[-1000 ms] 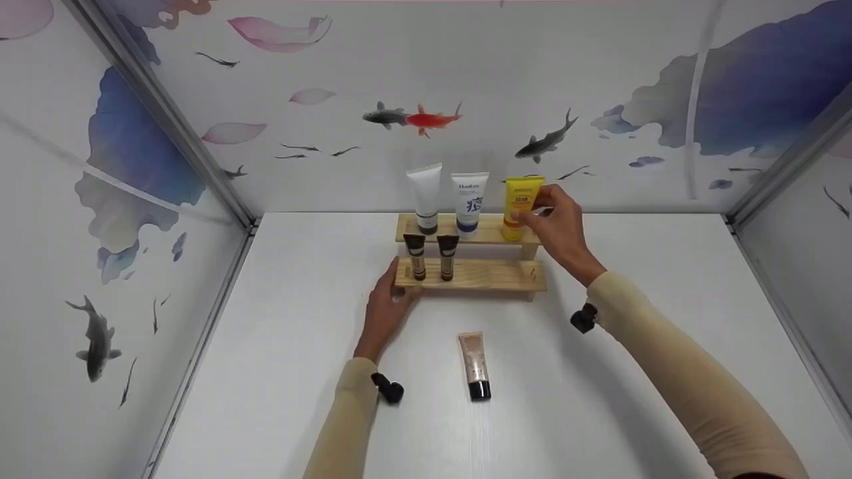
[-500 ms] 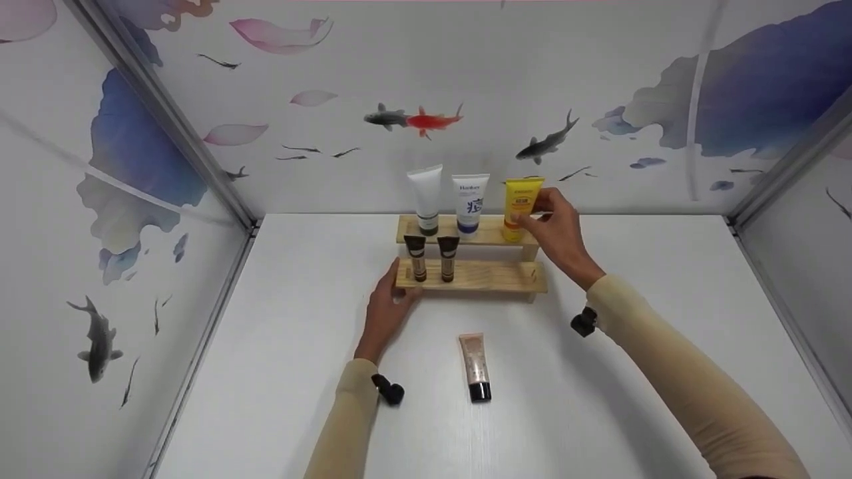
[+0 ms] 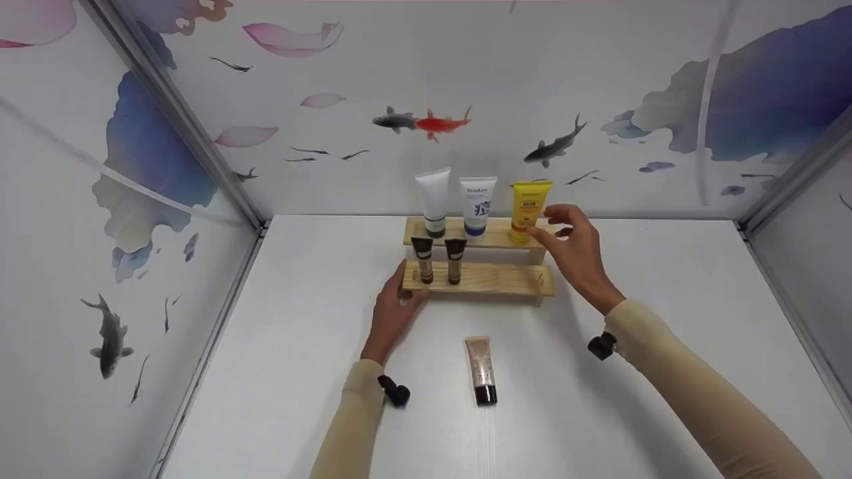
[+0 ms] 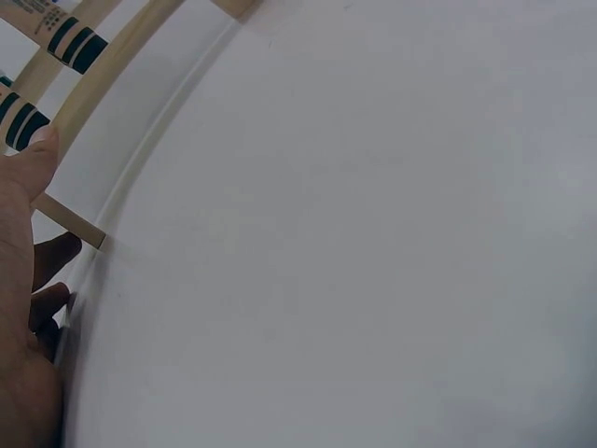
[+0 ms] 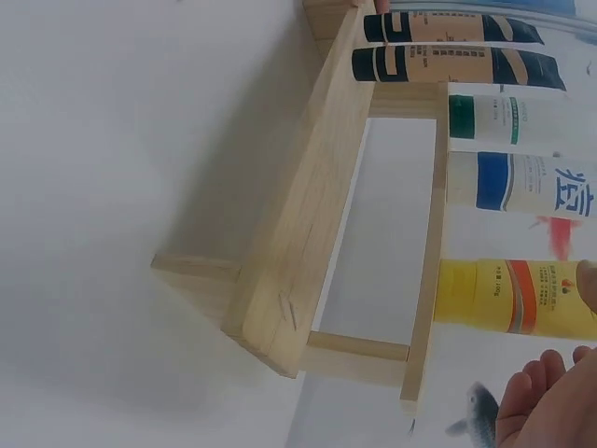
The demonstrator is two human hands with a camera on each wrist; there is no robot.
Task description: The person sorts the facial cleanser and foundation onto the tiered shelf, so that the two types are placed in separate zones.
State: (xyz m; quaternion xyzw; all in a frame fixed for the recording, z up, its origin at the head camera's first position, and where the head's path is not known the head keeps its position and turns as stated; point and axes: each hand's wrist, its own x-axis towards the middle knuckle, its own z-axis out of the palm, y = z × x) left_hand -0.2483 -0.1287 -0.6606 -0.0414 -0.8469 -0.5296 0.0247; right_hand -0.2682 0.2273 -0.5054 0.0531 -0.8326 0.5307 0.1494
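Observation:
A two-tier wooden rack [image 3: 509,279] stands on the table. At the left end of its lower shelf, my left hand [image 3: 393,316] grips the wood, thumb in front. My right hand [image 3: 578,253] is beside the yellow tube [image 3: 530,203] at the upper shelf's right end. Its thumb overlaps the tube and the other fingers are spread away from it. Upright on the same shelf are a plain white tube [image 3: 434,199] and a white tube with blue print [image 3: 476,203]. Two small black-and-tan tubes [image 5: 457,65] stand on the lower shelf's left half.
A beige tube with a black cap [image 3: 481,369] lies on the white table [image 3: 319,412] in front of the rack. Close behind the rack rises a wall [image 3: 359,60] printed with fish and petals. Metal posts [image 3: 173,100] edge the side panels.
The right hand's fingers have loosened and drawn off the yellow tube, slightly to the right. The tube stays upright on the shelf. My left hand keeps its hold; the head view shifts a little.

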